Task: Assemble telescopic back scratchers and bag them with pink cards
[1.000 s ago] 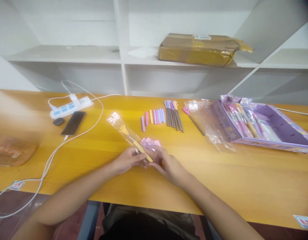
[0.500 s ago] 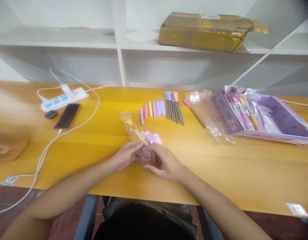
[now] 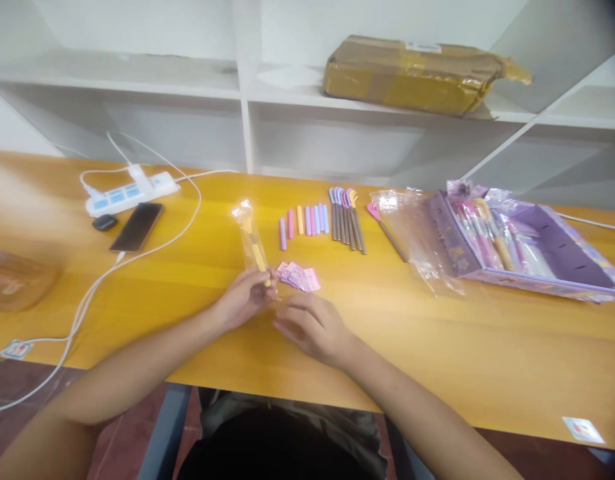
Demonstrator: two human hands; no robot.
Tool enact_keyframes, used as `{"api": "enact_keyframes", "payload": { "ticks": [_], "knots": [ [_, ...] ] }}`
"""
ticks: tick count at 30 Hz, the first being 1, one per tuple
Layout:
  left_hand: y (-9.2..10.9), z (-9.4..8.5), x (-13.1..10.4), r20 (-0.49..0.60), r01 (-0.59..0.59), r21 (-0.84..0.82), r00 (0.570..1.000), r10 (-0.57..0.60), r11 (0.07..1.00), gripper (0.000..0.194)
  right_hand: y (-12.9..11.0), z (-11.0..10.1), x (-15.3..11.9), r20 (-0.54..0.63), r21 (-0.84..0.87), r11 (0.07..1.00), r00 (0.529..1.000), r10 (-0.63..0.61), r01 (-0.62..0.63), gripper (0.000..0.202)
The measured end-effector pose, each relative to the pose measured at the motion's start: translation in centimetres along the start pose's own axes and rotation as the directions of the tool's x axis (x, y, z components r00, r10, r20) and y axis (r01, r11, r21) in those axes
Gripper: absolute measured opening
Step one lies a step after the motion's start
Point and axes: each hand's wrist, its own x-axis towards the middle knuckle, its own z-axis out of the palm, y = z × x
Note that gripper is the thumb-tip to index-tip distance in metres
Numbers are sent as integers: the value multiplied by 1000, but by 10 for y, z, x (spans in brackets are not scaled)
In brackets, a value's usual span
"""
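My left hand (image 3: 250, 293) is closed around the lower end of a yellow back scratcher (image 3: 258, 255), which lies inside a clear plastic bag (image 3: 244, 217). The claw end points away from me. Close by, at the bag's near end, my right hand (image 3: 312, 327) has its fingers curled together; whatever is between them is hidden. Small pink cards (image 3: 300, 276) lie fanned out just beyond my hands. Farther back are several coloured handle sleeves (image 3: 307, 220) in a row. Beside them is a group of back scratchers (image 3: 347, 223) with grey rods and coloured claws.
A single pink-clawed back scratcher (image 3: 390, 233) lies by empty clear bags (image 3: 417, 233). The purple box (image 3: 562, 287) at right holds bagged back scratchers. At left are a power strip (image 3: 132, 195), a phone (image 3: 137, 227) and white cables (image 3: 87, 300). A taped carton (image 3: 417, 77) sits on the shelf.
My left hand has shifted slightly left with the bagged back scratcher, which now stands out straighter and farther from me. My right hand has drawn back toward me, uncovering the pink cards.
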Motion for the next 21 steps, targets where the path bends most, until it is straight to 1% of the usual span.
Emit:
{"api": "enact_keyframes", "payload": {
  "ticks": [2, 4, 6, 8, 10, 12, 13, 15, 17, 18, 20, 21],
  "knots": [
    [-1, 0, -4, 27, 11, 31, 1000, -11, 999, 26, -3, 0, 3, 67, 5, 995, 992, 104, -104, 23],
    [-1, 0, -7, 37, 7, 72, 999, -10, 997, 29, -3, -1, 5, 139, 21, 989, 980, 142, -146, 19],
    [-1, 0, -9, 41, 8, 127, 999, -13, 992, 38, -1, -2, 3, 143, 15, 995, 985, 95, -98, 20],
    [1, 1, -9, 35, 18, 168, 999, -24, 986, 46, 3, -5, -1, 77, -16, 1000, 997, 16, -15, 20],
    [4, 2, -8, 8, 31, 184, 999, -33, 982, 48, 5, -9, -4, 12, -43, 996, 997, -77, 77, 21],
    [6, 3, -8, -27, 12, 194, 1000, -6, 981, 47, 6, -13, -5, 31, -20, 987, 987, -156, 157, 24],
    [6, 3, -9, -25, -1, 209, 1000, 7, 978, 47, 6, -15, -4, 51, 13, 983, 982, -182, 181, 24],
    [5, 4, -11, 42, -15, 257, 999, 4, 966, 47, 1, -18, 0, 56, 107, 977, 980, -193, 186, 23],
    [0, 4, -12, 135, -27, 311, 991, -16, 950, 44, -5, -18, 4, -11, 226, 963, 989, -148, 147, 18],
    [-3, 4, -12, 171, -41, 336, 985, -18, 941, 42, -9, -17, 6, -48, 289, 951, 993, -104, 114, 16],
    [-10, 4, -11, 214, -95, 369, 977, 15, 925, 40, -13, -14, 8, -86, 395, 919, 996, 31, 6, 11],
    [-12, 4, -11, 223, -117, 381, 974, 31, 917, 39, -13, -13, 8, -86, 438, 897, 991, 107, -59, 8]
  ]
}}
